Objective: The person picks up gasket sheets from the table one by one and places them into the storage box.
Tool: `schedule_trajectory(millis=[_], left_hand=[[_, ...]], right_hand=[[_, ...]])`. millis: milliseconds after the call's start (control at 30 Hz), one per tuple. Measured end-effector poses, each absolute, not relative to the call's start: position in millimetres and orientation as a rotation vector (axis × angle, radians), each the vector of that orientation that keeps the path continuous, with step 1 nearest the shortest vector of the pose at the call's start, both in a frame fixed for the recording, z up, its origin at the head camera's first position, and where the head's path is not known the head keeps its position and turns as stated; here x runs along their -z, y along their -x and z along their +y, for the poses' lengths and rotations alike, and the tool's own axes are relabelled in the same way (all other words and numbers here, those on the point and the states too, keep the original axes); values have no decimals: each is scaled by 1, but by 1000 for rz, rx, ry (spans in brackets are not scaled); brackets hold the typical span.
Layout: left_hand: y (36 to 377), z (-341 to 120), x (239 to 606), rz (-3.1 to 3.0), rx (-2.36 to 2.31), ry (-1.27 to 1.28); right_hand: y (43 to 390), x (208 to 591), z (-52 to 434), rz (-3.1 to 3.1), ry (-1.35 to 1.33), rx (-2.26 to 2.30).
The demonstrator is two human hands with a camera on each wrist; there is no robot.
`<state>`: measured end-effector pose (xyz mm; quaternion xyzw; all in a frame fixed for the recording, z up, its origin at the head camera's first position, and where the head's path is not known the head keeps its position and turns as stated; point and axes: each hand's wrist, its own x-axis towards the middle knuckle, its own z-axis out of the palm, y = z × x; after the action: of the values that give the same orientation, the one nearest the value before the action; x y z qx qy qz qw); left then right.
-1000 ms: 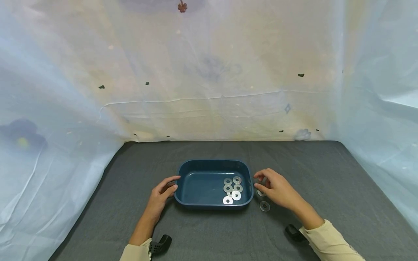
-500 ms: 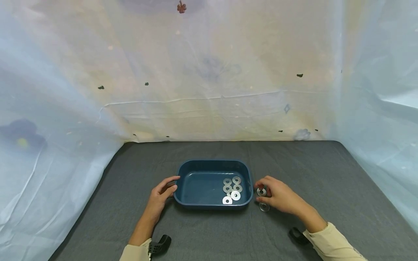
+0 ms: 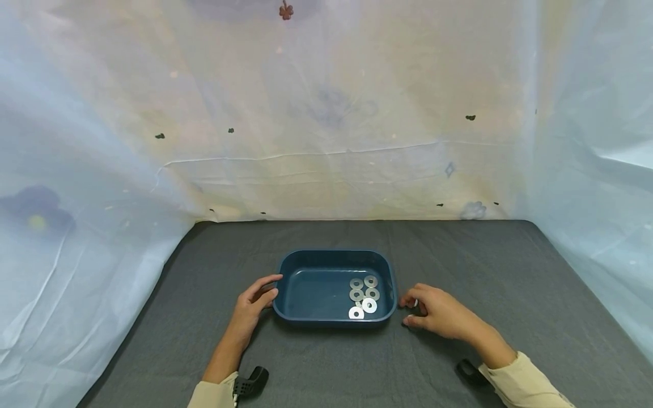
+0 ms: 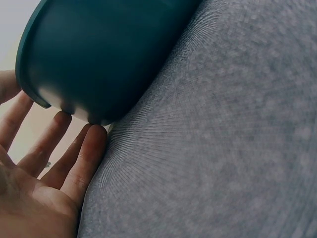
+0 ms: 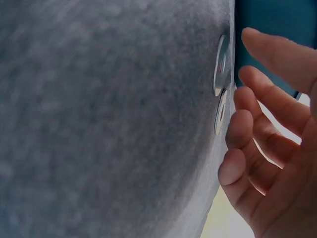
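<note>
A dark blue tray (image 3: 334,251) sits mid-table with several steel washers (image 3: 363,296) in its right half. My left hand (image 3: 270,286) rests against the tray's left wall, fingers (image 4: 91,144) straight along the tray (image 4: 99,54). My right hand (image 3: 408,311) is just right of the tray, loosely curved over two washers on the cloth. In the right wrist view those washers (image 5: 221,64) (image 5: 220,111) lie flat beside the tray (image 5: 277,20), with my right hand's (image 5: 247,89) fingertips right at their edges and nothing pinched.
A dark grey cloth (image 3: 510,272) covers the table. Pale draped sheets (image 3: 326,141) wall in the back and both sides. Black wrist mounts (image 3: 250,382) (image 3: 466,371) show near my sleeves.
My right hand slid nearer along the tray's right side and lowered over the two loose washers, hiding them from the head view. The left hand and tray stayed still.
</note>
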<state>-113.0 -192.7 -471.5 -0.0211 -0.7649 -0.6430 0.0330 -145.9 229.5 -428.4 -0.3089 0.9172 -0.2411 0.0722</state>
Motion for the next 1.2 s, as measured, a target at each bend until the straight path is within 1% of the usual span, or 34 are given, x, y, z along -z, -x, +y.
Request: schedule_trajectory(millis=[300, 800, 1067, 1200], left_hand=[[113, -192, 472, -2366, 1968, 40], [114, -191, 473, -2363, 1968, 33], [114, -192, 472, -2366, 1971, 38], [113, -192, 472, -2365, 1966, 46]], right_hand=[[139, 425, 239, 2693, 947, 727], [142, 425, 242, 2661, 945, 708], [140, 426, 243, 2624, 895, 791], [139, 427, 245, 2606, 918, 806]])
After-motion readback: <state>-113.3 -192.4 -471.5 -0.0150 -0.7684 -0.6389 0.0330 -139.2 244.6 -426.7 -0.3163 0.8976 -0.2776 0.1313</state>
